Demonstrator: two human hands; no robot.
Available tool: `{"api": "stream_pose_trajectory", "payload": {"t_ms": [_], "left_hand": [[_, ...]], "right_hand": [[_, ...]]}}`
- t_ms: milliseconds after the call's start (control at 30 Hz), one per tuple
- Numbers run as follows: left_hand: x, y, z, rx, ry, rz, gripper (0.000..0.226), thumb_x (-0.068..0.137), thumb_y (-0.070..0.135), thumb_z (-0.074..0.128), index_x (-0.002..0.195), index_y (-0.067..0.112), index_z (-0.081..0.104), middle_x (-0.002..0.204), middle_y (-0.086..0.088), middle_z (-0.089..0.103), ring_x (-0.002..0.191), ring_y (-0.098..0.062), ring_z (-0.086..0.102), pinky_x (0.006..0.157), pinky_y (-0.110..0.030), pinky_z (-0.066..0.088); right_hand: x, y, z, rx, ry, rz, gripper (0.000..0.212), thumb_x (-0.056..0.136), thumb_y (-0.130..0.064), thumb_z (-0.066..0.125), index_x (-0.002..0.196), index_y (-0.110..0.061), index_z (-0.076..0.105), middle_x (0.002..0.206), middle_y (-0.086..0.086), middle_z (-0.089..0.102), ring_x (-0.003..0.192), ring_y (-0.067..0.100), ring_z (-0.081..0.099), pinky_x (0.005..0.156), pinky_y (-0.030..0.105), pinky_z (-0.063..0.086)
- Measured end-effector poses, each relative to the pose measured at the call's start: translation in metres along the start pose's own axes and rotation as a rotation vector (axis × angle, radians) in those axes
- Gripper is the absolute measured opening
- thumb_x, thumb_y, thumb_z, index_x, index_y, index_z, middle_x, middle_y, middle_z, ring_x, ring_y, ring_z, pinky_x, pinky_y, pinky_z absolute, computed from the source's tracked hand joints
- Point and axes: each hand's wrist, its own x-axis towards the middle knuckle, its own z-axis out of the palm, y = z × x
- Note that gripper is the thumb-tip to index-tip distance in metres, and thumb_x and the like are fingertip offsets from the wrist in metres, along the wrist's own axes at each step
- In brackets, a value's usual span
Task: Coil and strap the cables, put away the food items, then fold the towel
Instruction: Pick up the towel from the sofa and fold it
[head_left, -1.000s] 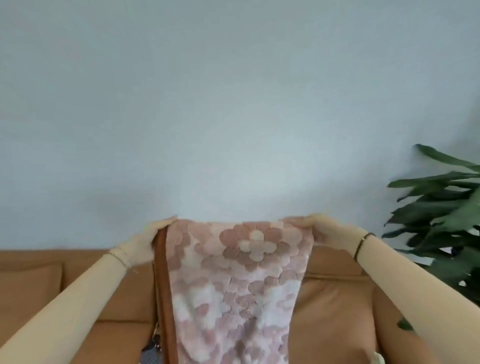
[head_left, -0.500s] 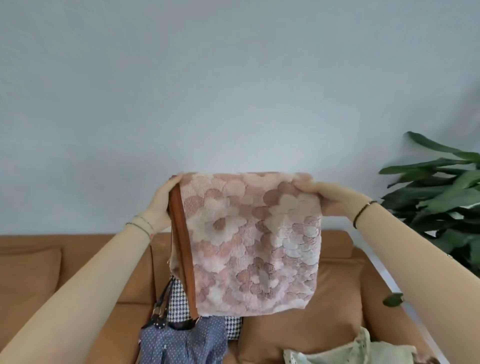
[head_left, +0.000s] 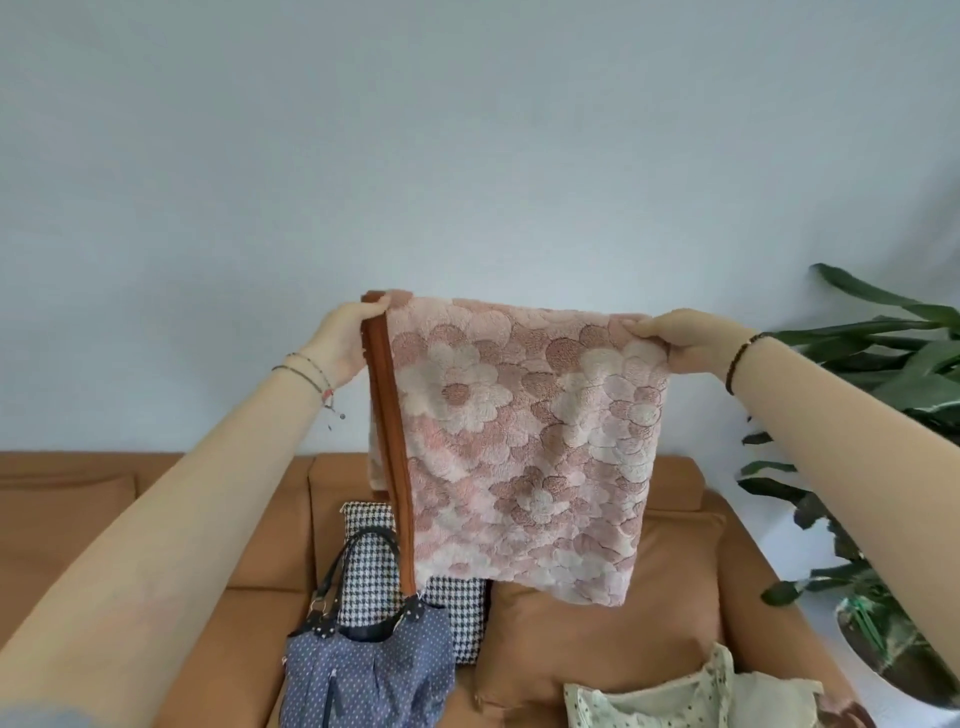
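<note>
A pink towel (head_left: 524, 441) with a flower pattern and a brown border strip hangs folded in the air in front of me, above the sofa. My left hand (head_left: 343, 340) pinches its top left corner by the brown strip. My right hand (head_left: 691, 340) pinches the top right corner. The towel hangs straight down between both raised hands, stretched flat along its top edge. No cables or food items are in view.
A tan sofa (head_left: 675, 597) stands below against a pale wall. On it lie a blue dotted handbag (head_left: 363, 670), a houndstooth bag (head_left: 457, 603) and a pale green dotted cloth (head_left: 691, 696). A leafy potted plant (head_left: 893, 405) stands at the right.
Both hands have lifted the towel higher and spread farther apart, so it hangs flat. The view has tilted down, and more of the sofa and the bags shows.
</note>
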Motion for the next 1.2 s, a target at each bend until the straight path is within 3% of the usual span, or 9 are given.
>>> {"api": "stream_pose_trajectory", "payload": {"t_ms": [133, 200, 300, 533, 700, 833, 967, 1100, 1200], "left_hand": [[0.001, -0.007, -0.008, 0.009, 0.121, -0.028, 0.04, 0.098, 0.052, 0.057, 0.104, 0.018, 0.076, 0.101, -0.004, 0.077, 0.091, -0.019, 0.072, 0.081, -0.034, 0.058], [0.002, -0.014, -0.015, 0.162, 0.09, -0.133, 0.047, 0.098, 0.054, 0.055, 0.116, 0.012, 0.069, 0.102, -0.006, 0.074, 0.091, -0.021, 0.07, 0.08, -0.036, 0.056], [0.0, -0.014, -0.017, 0.23, 0.036, -0.183, 0.036, 0.099, 0.048, 0.057, 0.101, 0.013, 0.067, 0.087, -0.004, 0.068, 0.083, -0.02, 0.066, 0.075, -0.035, 0.055], [0.006, -0.011, -0.038, 0.036, -0.02, -0.109, 0.022, 0.094, 0.045, 0.066, 0.097, 0.024, 0.072, 0.095, 0.004, 0.067, 0.089, -0.015, 0.065, 0.08, -0.032, 0.053], [0.003, -0.016, -0.027, 0.122, -0.135, -0.151, 0.012, 0.101, 0.023, 0.059, 0.1, 0.014, 0.066, 0.088, 0.002, 0.063, 0.083, -0.013, 0.065, 0.069, -0.028, 0.055], [0.01, -0.011, -0.033, 0.062, -0.104, -0.103, 0.007, 0.098, 0.008, 0.062, 0.096, 0.012, 0.067, 0.093, 0.0, 0.063, 0.086, -0.014, 0.067, 0.075, -0.03, 0.055], [0.013, -0.012, -0.025, 0.04, 0.028, -0.103, 0.066, 0.098, 0.002, 0.06, 0.153, -0.001, 0.022, 0.122, -0.012, 0.055, 0.105, -0.023, 0.062, 0.089, -0.043, 0.05], [0.012, -0.023, -0.014, 0.268, -0.002, -0.121, 0.076, 0.097, 0.007, 0.064, 0.154, 0.003, 0.014, 0.14, -0.017, 0.046, 0.116, -0.025, 0.054, 0.09, -0.038, 0.047], [0.009, -0.024, -0.014, 0.693, -0.216, -0.162, 0.091, 0.077, 0.005, 0.081, 0.142, 0.016, 0.018, 0.118, -0.01, 0.041, 0.1, -0.018, 0.047, 0.081, -0.026, 0.042]], "right_hand": [[-0.007, -0.014, -0.012, 0.233, -0.065, -0.022, 0.031, 0.103, -0.013, 0.049, 0.129, -0.003, 0.06, 0.118, 0.009, 0.071, 0.094, 0.017, 0.073, 0.078, 0.03, 0.062], [-0.015, -0.008, -0.009, -0.07, -0.164, 0.073, 0.029, 0.1, -0.012, 0.054, 0.127, -0.005, 0.059, 0.119, 0.009, 0.069, 0.093, 0.019, 0.071, 0.082, 0.033, 0.062], [-0.013, 0.012, -0.006, -0.316, -0.186, 0.115, 0.049, 0.093, -0.002, 0.061, 0.137, -0.013, 0.043, 0.126, 0.01, 0.063, 0.094, 0.02, 0.063, 0.097, 0.04, 0.055], [0.006, 0.018, -0.007, 0.104, 0.075, -0.164, 0.051, 0.099, 0.0, 0.055, 0.147, -0.012, 0.043, 0.112, 0.006, 0.064, 0.092, 0.015, 0.065, 0.074, 0.029, 0.053], [-0.003, 0.013, -0.007, -0.246, -0.117, 0.017, 0.07, 0.092, 0.011, 0.06, 0.147, -0.028, 0.04, 0.126, 0.016, 0.059, 0.113, 0.021, 0.063, 0.09, 0.03, 0.054], [-0.004, 0.003, -0.012, -0.117, -0.074, -0.109, 0.053, 0.094, 0.005, 0.062, 0.141, -0.017, 0.052, 0.127, 0.016, 0.065, 0.108, 0.019, 0.069, 0.085, 0.026, 0.058], [-0.007, 0.004, -0.007, -0.325, -0.226, 0.02, 0.05, 0.089, -0.001, 0.07, 0.136, -0.009, 0.054, 0.127, 0.011, 0.065, 0.115, 0.023, 0.064, 0.092, 0.034, 0.054], [-0.008, 0.011, -0.004, -0.237, -0.094, -0.045, 0.046, 0.087, 0.004, 0.068, 0.131, -0.003, 0.057, 0.126, 0.014, 0.065, 0.112, 0.023, 0.064, 0.104, 0.037, 0.048], [-0.008, 0.017, -0.006, -0.304, -0.103, -0.062, 0.042, 0.087, -0.001, 0.071, 0.127, -0.005, 0.06, 0.127, 0.012, 0.065, 0.113, 0.021, 0.063, 0.105, 0.036, 0.047]]}}
